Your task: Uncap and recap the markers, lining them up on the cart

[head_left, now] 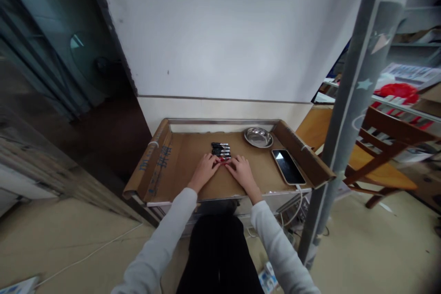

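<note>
My left hand point(206, 166) and my right hand point(242, 171) meet near the middle of the cardboard-covered table point(186, 147). Between their fingertips lies a red marker point(224, 159), its left end at my left fingers and its right end at my right fingers. Both hands are closed on it, low against the cardboard. Just beyond the red one, several black markers point(221, 149) lie side by side in a stack-like row, pointing left to right. The fingertips hide parts of the red marker's ends.
A round metal bowl point(258, 138) stands at the back right. In front of it lies a phone point(288, 166) with a white cable point(300, 200). Folded cardboard walls edge both sides. A grey post point(347, 101) rises at the right, beside a wooden chair point(386, 165).
</note>
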Motion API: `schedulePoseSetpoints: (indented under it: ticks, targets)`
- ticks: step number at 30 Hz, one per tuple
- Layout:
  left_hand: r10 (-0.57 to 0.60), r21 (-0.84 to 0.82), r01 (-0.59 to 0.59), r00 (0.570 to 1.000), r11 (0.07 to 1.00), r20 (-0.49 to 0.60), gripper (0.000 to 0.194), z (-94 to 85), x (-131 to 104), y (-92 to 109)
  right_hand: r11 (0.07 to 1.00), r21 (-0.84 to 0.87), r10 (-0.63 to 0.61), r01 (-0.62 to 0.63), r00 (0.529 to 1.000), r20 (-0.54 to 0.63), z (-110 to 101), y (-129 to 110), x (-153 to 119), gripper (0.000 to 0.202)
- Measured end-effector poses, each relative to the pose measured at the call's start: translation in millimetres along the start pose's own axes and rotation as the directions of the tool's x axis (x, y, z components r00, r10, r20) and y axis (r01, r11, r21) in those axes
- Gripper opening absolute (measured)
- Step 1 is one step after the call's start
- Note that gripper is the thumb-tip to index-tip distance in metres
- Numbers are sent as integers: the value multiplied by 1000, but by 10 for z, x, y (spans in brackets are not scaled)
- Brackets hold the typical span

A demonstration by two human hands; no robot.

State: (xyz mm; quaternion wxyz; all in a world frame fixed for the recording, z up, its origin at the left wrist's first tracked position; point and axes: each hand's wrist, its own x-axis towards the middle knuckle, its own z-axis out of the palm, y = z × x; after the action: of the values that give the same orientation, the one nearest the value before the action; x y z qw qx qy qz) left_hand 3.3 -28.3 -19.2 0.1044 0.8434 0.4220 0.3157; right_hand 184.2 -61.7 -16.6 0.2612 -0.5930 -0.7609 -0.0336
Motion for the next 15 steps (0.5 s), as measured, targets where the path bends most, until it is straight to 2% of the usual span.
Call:
schedulePoseSetpoints:
  ticks: [6, 9, 11, 13, 15]
  targets:
    - [-50, 28, 51, 998, 998, -31, 15, -59, -20, 8, 998, -13, 58, -59, 996, -62, 36, 79, 30, 25]
    - [-152, 135, 169, 980, 976, -131, 19, -82, -30, 12, 988, -37, 143, -151, 977, -160, 53, 111, 8, 29]
    - [-286, 220, 344, 924, 913, -255, 25, -76, -45, 2, 960, -81, 243, -267, 944, -222, 88, 133, -17, 32]
    - [-405, 267, 510, 840, 818, -362, 34, -50, -67, -20, 929, -132, 310, -347, 921, -238, 133, 148, -38, 35]
    - [-455, 295, 581, 796, 758, -398, 41, -12, -91, -45, 914, -171, 330, -368, 919, -215, 173, 155, -47, 36]
